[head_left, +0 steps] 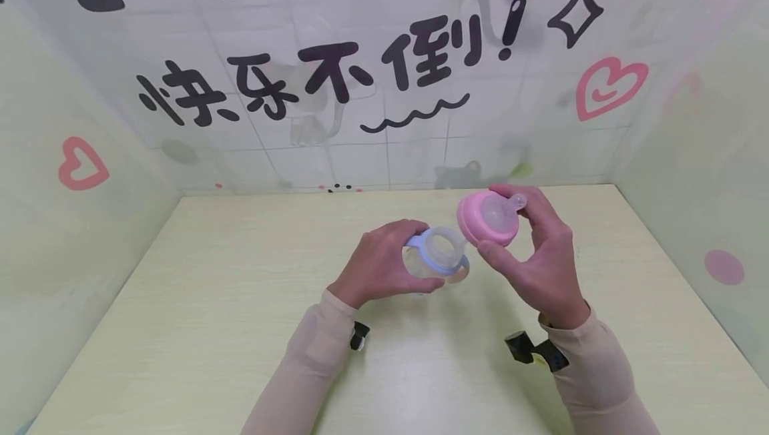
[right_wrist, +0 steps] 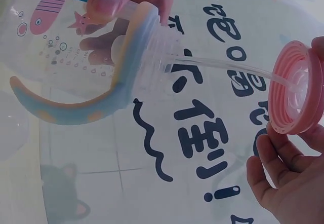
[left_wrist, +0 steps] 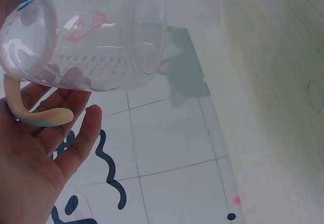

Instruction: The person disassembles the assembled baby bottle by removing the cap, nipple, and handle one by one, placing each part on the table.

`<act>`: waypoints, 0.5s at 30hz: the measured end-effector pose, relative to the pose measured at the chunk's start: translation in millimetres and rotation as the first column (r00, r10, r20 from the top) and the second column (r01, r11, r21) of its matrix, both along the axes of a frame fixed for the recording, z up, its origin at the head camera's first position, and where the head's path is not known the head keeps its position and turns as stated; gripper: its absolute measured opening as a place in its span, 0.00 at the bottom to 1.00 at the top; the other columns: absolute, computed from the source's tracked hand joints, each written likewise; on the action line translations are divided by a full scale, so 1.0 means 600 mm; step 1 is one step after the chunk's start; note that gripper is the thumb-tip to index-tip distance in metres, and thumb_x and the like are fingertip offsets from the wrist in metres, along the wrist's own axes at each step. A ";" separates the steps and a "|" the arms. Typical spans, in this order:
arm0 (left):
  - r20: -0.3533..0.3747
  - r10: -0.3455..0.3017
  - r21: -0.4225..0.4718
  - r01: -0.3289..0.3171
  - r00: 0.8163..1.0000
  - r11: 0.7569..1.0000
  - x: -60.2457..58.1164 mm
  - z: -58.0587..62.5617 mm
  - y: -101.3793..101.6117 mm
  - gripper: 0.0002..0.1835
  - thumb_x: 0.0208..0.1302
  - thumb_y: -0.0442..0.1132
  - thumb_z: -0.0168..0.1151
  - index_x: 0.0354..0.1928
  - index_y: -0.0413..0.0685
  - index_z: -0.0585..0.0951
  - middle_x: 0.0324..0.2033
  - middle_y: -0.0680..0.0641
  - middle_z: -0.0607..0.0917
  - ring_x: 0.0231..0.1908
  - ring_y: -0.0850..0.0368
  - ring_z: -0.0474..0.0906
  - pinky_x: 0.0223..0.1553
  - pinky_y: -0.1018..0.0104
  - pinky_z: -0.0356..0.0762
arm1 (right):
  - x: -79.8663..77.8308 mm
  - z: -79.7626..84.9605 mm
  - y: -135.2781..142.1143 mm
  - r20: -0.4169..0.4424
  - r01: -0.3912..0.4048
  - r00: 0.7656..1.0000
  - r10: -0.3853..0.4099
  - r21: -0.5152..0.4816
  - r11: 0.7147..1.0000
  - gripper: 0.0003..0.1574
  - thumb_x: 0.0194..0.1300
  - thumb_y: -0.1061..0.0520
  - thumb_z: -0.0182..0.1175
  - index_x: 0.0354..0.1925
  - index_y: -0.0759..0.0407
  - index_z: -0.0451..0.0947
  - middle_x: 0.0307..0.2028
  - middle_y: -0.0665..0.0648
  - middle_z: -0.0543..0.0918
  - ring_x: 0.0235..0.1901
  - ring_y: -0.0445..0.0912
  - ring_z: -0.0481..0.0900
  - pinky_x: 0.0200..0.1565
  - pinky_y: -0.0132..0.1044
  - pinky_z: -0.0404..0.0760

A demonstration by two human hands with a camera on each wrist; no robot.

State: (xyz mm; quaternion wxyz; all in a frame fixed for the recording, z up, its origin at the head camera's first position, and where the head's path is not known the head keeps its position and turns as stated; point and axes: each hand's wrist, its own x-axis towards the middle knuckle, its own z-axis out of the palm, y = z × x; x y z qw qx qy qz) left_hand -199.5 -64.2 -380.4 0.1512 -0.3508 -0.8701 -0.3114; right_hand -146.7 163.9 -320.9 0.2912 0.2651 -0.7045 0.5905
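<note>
My left hand [head_left: 381, 265] grips a clear baby bottle [left_wrist: 111, 36] around its body. The bottle has a blue and orange handle ring [right_wrist: 129, 57], printed pink sea-animal pictures and measuring marks, and it looks empty. In the right wrist view its bare threaded neck points toward the right hand. My right hand [head_left: 549, 268] holds a pink screw collar [right_wrist: 291, 89] with a clear teat [head_left: 501, 211] between thumb and fingers. A thin clear straw [right_wrist: 228, 64] runs from the collar to the bottle's mouth. Collar and neck are apart.
A clear rounded cover-like piece [right_wrist: 12, 125] sits beyond the bottle, mostly hidden in the head view. Underneath is a pale wooden table [head_left: 210, 321]. A printed wall sheet [head_left: 336, 161] with black characters stands behind it, with panels at both sides.
</note>
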 end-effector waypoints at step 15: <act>0.010 0.003 -0.016 -0.003 1.000 1.000 0.000 0.001 0.001 0.37 0.38 0.59 0.80 0.51 0.49 0.81 0.42 0.56 0.85 0.40 0.64 0.79 0.40 0.67 0.79 | 0.018 0.021 0.012 -0.060 -0.035 0.998 0.029 -0.105 0.994 0.35 0.45 0.73 0.63 0.56 0.77 0.74 0.49 0.63 0.80 0.48 0.53 0.76 0.55 0.37 0.71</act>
